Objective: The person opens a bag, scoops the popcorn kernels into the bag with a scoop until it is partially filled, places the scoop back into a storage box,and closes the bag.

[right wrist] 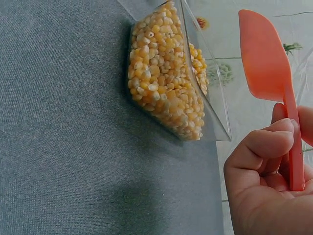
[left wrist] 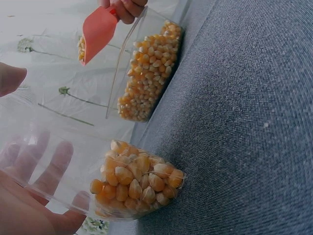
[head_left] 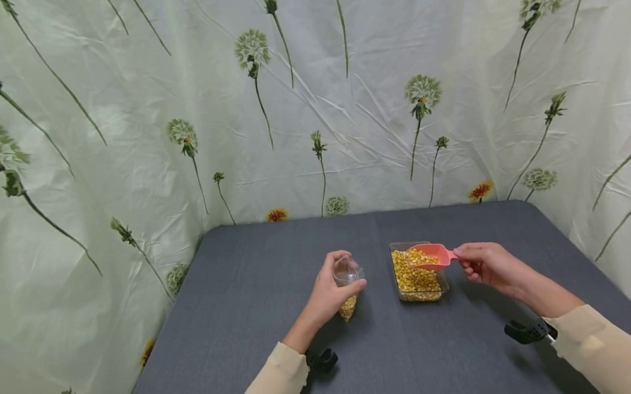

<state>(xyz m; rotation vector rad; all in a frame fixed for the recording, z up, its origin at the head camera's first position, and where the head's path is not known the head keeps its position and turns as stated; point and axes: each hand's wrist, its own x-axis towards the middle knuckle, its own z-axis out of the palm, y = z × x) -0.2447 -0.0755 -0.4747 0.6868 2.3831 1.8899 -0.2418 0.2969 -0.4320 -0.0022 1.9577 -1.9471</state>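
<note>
My left hand (head_left: 327, 292) holds a clear plastic bag (left wrist: 63, 132) by its upper part, fingers and thumb spread around the open mouth. Corn kernels (left wrist: 137, 181) fill the bag's lower end, which is close to or on the cloth. To its right stands a clear rectangular container (head_left: 407, 298) with many corn kernels (head_left: 415, 279) in it. My right hand (head_left: 490, 269) grips the handle of a coral-red scoop (head_left: 438, 255). The scoop is above the container, apart from its rim, with some kernels in its bowl.
A dark grey cloth (head_left: 237, 331) covers the table. Behind and at both sides hangs a pale curtain (head_left: 363, 103) printed with dandelions. Black wrist straps (head_left: 322, 361) are on both forearms.
</note>
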